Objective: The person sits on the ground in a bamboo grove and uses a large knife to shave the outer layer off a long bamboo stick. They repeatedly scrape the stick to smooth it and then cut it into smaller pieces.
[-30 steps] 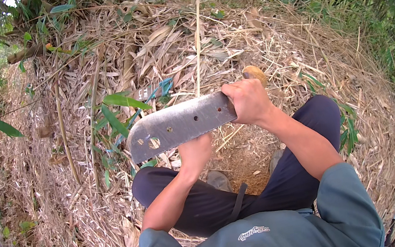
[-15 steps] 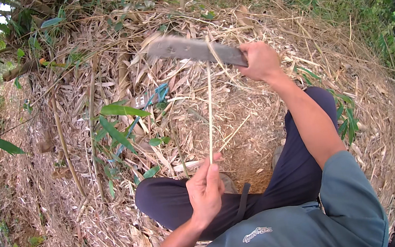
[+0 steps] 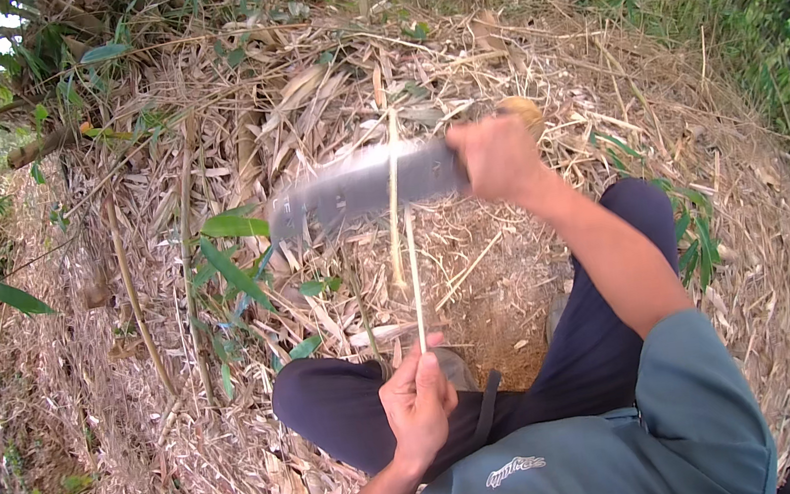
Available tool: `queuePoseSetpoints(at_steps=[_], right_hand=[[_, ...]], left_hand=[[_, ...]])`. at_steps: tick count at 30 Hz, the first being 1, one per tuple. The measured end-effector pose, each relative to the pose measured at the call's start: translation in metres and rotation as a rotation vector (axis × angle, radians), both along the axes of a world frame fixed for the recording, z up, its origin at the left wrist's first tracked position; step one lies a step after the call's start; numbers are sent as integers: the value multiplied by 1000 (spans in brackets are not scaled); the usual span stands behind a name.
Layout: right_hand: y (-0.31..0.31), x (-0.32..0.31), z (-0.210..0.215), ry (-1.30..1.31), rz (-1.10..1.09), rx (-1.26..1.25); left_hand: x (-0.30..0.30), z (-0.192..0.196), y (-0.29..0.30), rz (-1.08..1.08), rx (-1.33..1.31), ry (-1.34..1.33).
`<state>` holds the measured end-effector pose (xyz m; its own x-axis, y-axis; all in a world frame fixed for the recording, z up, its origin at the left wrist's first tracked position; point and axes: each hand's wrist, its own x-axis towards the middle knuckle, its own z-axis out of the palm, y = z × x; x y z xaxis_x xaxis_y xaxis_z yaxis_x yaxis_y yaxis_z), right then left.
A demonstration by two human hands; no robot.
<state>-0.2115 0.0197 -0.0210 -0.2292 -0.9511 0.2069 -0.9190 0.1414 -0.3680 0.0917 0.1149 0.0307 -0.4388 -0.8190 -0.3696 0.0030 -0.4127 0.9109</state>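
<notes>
My left hand [image 3: 417,406] pinches the lower end of a thin pale bamboo strip [image 3: 418,294], which points away from me. In my right hand [image 3: 504,161] is a machete [image 3: 337,196], gripped by its yellowish wooden handle [image 3: 523,114]. The broad grey blade reaches to the left, blurred by motion, and crosses the strip's far part. A second pale sliver [image 3: 395,206] lies over the blade; whether it is joined to the strip is unclear.
Dry bamboo leaves and straw [image 3: 240,441] cover the ground. Green leaves [image 3: 235,269] and thin upright stems [image 3: 190,286] stand at the left, with leafy sprigs [image 3: 697,240] beside my right knee. My bent legs [image 3: 337,407] frame a patch of brown soil [image 3: 502,323].
The machete has come nearer to me and a little leftward along the strip, covering the ground where a blue cord showed before. My left hand, still holding the strip, has shifted slightly toward me.
</notes>
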Motion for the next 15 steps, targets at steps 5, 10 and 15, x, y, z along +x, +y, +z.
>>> queuePoseSetpoints(at_steps=[5, 10, 15], right_hand=[[-8, -78, -5, -578, -757, 223], [5, -31, -18, -642, -494, -62], [33, 53, 21, -208, 71, 4]], left_hand=[[21, 10, 9, -24, 66, -8], [1, 1, -40, 51, 197, 117], [-22, -1, -76, 34, 129, 196]])
